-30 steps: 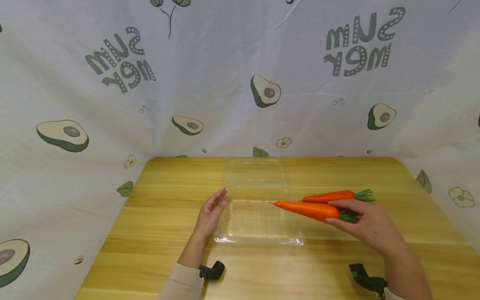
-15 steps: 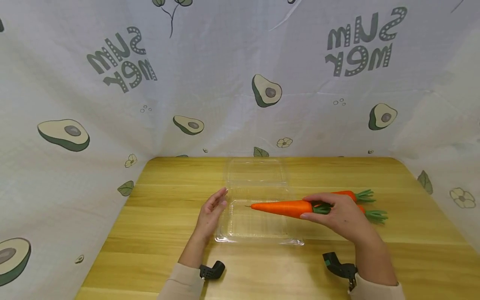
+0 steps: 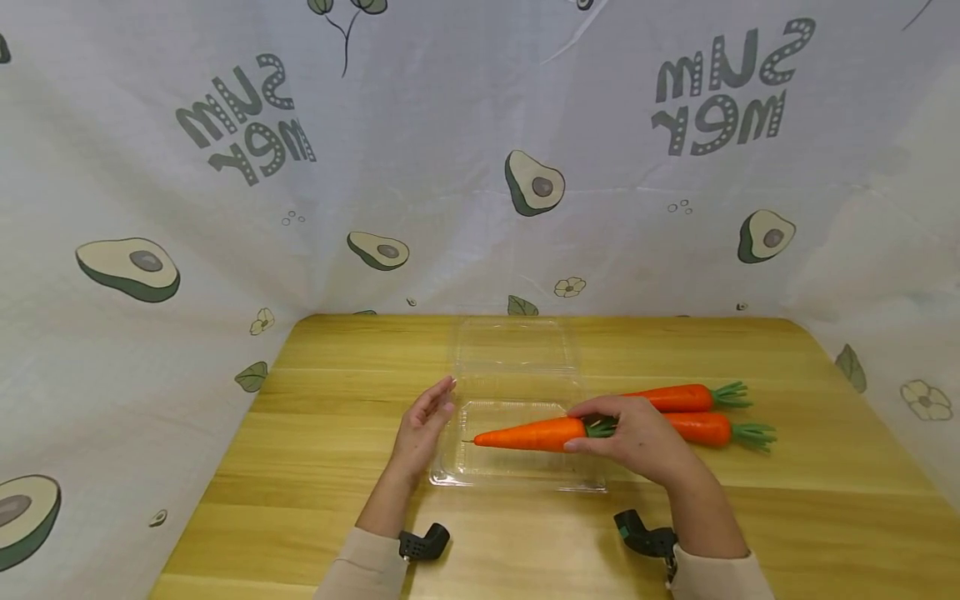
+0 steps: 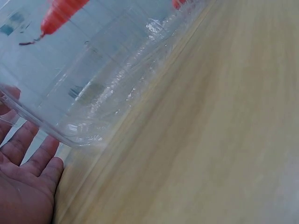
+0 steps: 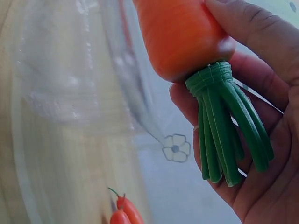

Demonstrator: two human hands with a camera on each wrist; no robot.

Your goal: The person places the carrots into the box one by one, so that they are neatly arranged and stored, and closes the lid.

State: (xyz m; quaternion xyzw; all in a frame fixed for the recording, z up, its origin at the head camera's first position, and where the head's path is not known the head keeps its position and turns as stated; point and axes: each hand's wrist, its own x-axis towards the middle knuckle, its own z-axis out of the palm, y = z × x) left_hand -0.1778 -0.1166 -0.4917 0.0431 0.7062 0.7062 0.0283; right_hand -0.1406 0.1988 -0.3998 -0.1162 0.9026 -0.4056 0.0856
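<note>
My right hand (image 3: 645, 437) pinches an orange carrot (image 3: 528, 435) at its top end, thumb on one side and fingers on the other. Its green stalks (image 5: 217, 126) lie against the palm. The carrot is level over the base of a clear plastic clamshell box (image 3: 517, 485), tip pointing left. The box's lid (image 3: 513, 343) is folded back behind it. At the box's left rim is my left hand (image 3: 420, 429), fingers nearly straight, with fingertips right at the edge in the left wrist view. Two more carrots, an upper one (image 3: 678, 397) and a lower one (image 3: 705, 428), lie right of the box.
The wooden table (image 3: 322, 467) carries all of this. A white cloth (image 3: 450, 167) printed with avocados hangs around its back and sides. Each wrist wears a black camera mount, a left one (image 3: 425, 542) and a right one (image 3: 643, 533).
My right hand has moved left and slightly nearer with the carrot, from beside the box to over its base. The two lying carrots have come more into view. The left hand stays put.
</note>
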